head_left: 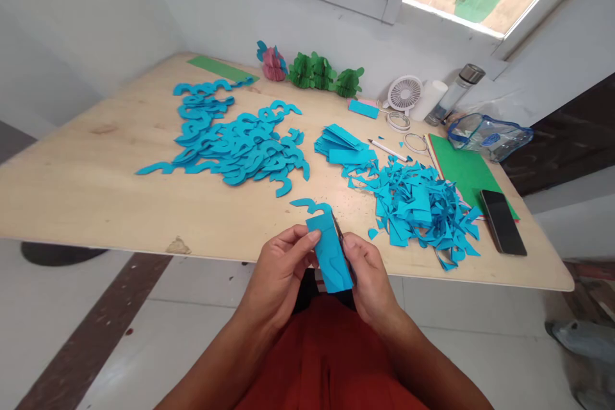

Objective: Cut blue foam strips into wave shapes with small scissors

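My left hand (288,262) pinches a rectangle of blue paper (330,256) at its left edge, the thumb lying on top. A curved line is drawn on the paper. In my right hand (369,269) is a pair of scissors (339,228), its dark blades along the paper's right side and its handles mostly hidden by my fingers. Just beyond the paper, on the table's near edge, a wavy blue cutout (312,206) shows. A heap of similar wavy cutouts (240,144) lies to the left, and blue scraps (418,202) are piled to the right.
On the wooden table (96,186) are blue paper strips (343,141), a white pencil (389,150), a phone (503,222) and green sheets (461,166). Along the wall stand folded paper ornaments (312,70), a small fan (405,93), a bottle (454,96) and a clear pouch (490,134).
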`<state>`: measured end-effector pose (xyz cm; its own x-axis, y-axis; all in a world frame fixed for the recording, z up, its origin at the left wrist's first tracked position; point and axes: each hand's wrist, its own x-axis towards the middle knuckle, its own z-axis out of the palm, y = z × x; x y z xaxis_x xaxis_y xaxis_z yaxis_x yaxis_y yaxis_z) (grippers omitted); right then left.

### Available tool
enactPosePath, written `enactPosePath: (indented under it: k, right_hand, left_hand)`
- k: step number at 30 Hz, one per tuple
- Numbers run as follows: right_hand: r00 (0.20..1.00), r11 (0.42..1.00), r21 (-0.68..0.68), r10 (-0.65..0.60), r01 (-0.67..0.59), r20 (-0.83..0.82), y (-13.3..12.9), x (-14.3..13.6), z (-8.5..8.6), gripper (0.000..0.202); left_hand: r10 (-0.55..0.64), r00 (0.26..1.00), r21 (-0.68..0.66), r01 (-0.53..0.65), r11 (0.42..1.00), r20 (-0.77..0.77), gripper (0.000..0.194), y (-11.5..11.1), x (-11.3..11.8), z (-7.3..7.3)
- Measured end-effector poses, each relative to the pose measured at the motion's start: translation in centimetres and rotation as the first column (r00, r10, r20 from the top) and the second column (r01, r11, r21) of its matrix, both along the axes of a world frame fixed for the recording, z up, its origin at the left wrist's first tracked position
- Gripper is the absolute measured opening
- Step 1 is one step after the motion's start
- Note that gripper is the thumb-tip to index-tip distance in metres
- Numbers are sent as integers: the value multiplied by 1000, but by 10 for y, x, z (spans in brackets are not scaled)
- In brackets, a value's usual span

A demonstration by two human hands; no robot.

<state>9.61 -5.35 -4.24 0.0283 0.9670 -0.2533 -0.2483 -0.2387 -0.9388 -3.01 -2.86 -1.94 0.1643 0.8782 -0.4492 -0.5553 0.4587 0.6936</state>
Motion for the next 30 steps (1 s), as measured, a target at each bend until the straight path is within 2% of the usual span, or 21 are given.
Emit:
enactPosePath:
  k: [6,19,30]
  right_hand:
    - [1000,1000,30,8,-8,-16,-2,-2,0,41]
    - [997,1000,24,-12,14,-80,-4,-5,0,41]
    - [993,999,17,-37,39,-113,-5,-5,-4,41]
  left_hand:
    - [12,998,57,-9,998,-66,19,-1,-1,-2]
    - [25,999,57,-23,998,-31,20,-5,1,-4]
    - [24,997,79,-18,997,-72,21,-5,4,-1]
